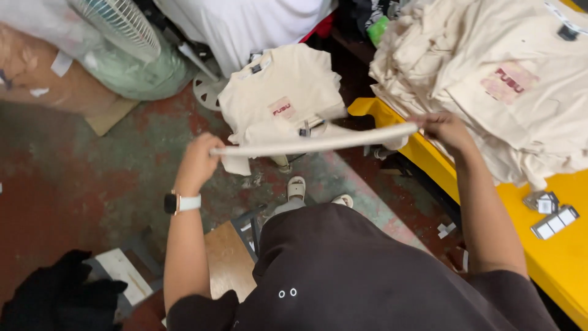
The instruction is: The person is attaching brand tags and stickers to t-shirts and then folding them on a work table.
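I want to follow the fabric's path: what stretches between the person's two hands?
In the head view, a folded cream garment spans flat from the left hand to the right hand, both gripping its ends.

You have two hands up, the left hand (197, 160) and the right hand (446, 127), with one folded cream shirt (312, 143) stretched flat between them. You can count two stacks of cream shirts: one small stack (283, 98) on the floor side, one big heap (490, 79) on the yellow table (560, 245). There is one fan (119, 24), one watch (182, 203) on your wrist, and two sandals (296, 187) below you.
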